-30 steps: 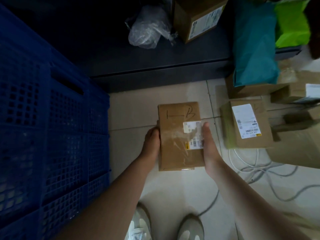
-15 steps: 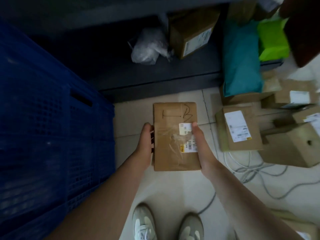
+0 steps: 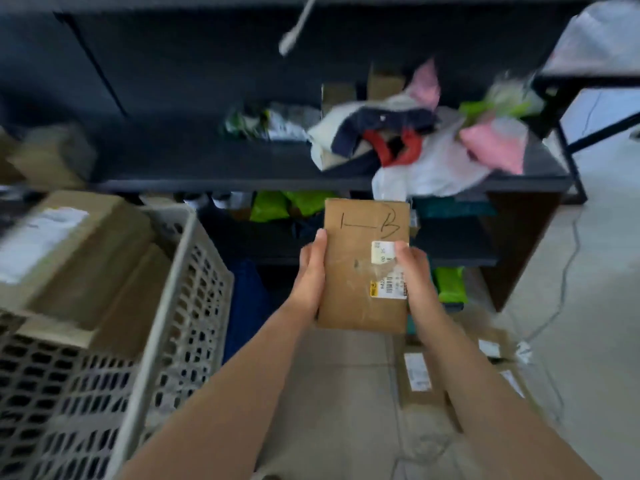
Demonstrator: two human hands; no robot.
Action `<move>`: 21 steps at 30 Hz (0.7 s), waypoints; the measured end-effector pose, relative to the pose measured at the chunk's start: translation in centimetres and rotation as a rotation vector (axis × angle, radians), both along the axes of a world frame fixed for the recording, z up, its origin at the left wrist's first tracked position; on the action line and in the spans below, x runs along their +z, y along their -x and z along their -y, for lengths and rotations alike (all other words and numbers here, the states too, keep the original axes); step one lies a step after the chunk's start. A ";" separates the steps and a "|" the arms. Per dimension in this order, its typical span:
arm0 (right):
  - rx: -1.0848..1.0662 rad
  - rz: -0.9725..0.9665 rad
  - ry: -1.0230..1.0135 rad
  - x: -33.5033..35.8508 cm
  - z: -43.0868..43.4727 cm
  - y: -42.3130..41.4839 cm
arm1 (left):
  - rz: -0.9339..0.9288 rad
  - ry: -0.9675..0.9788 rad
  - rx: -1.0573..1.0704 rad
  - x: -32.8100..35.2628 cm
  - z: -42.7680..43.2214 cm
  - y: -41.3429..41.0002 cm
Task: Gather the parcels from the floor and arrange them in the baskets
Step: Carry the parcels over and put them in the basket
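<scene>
2 hands, left hand (image 3: 309, 271) and right hand (image 3: 415, 277), grip the cardboard parcel (image 3: 360, 271) between them.

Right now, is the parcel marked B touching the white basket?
Apart. The head view shows the parcel held up by the left hand and right hand, with a clear gap between it and the basket.

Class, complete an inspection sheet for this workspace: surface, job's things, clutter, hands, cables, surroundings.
Surface: pale tiled floor, partly covered.
Job's things: parcel marked B, held in the air; basket at left holds boxes; other parcels lie on the floor.
Clutter: clothes and bags heaped on the shelf.
Hands: left hand and right hand grip the parcel's sides.
Cables: one cable trails over the floor at right.
Surroundings: dark shelf ahead.
</scene>
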State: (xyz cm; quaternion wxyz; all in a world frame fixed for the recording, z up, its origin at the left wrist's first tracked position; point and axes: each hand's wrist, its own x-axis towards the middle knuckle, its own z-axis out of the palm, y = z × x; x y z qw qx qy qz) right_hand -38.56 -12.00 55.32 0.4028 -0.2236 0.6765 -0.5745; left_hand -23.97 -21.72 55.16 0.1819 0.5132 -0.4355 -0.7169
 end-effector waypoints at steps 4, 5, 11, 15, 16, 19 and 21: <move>0.088 -0.083 0.142 12.4 -0.5 -3.7 | -0.132 0.234 0.035 13.7 -2.4 -4.5; 0.099 -0.107 0.173 15.3 -0.3 -4.9 | -0.157 0.290 0.050 16.7 -2.4 -5.7; 0.167 -0.221 0.351 30.5 1.7 -14.5 | -0.216 0.529 0.154 31.7 -1.9 -15.5; 0.223 -0.238 0.359 34.5 3.7 -22.7 | -0.214 0.587 0.179 35.7 -0.5 -24.4; 0.234 -0.233 0.342 34.4 4.3 -25.1 | -0.201 0.588 0.190 35.8 -0.2 -27.0; 0.279 -0.203 0.269 32.9 6.2 -33.1 | -0.158 0.529 0.246 34.5 1.1 -35.0; 0.319 -0.175 0.187 30.8 7.4 -38.5 | -0.144 0.464 0.293 32.4 1.7 -40.1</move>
